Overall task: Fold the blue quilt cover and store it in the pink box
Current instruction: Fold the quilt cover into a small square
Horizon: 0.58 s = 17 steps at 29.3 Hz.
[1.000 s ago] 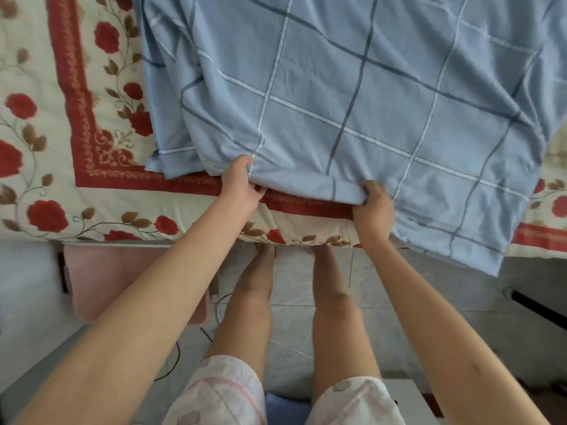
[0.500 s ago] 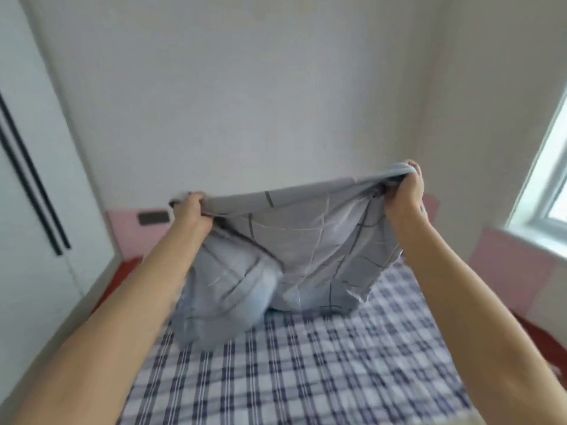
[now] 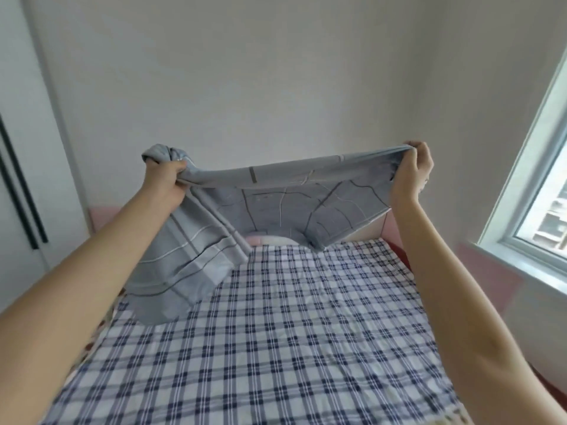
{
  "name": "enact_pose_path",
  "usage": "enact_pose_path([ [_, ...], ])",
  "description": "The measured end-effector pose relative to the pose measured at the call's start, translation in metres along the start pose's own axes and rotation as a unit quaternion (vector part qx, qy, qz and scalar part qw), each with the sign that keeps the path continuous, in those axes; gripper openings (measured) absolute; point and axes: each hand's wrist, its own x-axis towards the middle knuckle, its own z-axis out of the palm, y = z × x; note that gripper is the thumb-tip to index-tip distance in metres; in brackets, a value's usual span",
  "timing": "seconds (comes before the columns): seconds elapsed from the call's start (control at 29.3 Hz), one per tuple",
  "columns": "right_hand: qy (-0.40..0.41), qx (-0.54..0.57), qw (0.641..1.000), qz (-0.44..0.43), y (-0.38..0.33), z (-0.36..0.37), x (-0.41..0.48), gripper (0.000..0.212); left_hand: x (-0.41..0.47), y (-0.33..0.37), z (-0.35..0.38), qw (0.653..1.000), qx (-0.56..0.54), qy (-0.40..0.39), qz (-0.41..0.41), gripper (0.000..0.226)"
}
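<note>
Quilt cover [image 3: 276,191] between gripping hands

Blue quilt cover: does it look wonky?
Yes. The blue grid-patterned quilt cover hangs lopsided: a wad bunches above the left hand, the right hand grips a stretched edge, and the left side droops much lower.

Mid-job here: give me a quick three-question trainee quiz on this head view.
1. True or false: the left hand and right hand both grip the blue quilt cover, holding it up over the bed sheet.
2. The bed sheet is: A floral, B checked, C plain white.
3. Fill in: the window is on the person's ____ side.
Key: 1 true; 2 B; 3 right.
</note>
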Motion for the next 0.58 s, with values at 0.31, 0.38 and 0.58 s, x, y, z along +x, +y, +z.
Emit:
enact_pose_path([
  [0.31,-0.014,-0.166,0.986,0.008,0.103,-0.032,-0.102,0.033,-0.043,-0.123,-0.120,0.977,0.172,0.094,-0.087,0.047],
  [0.38,-0.048,-0.214,0.976,0.001,0.131,-0.048,-0.134,0.032,-0.065,-0.151,-0.152,0.949,0.276,0.113,-0.106,0.048],
  [0.58,-0.200,-0.357,0.912,0.024,0.202,-0.112,-0.237,0.030,-0.147,-0.226,-0.243,0.860,0.440,0.131,-0.224,0.017],
])
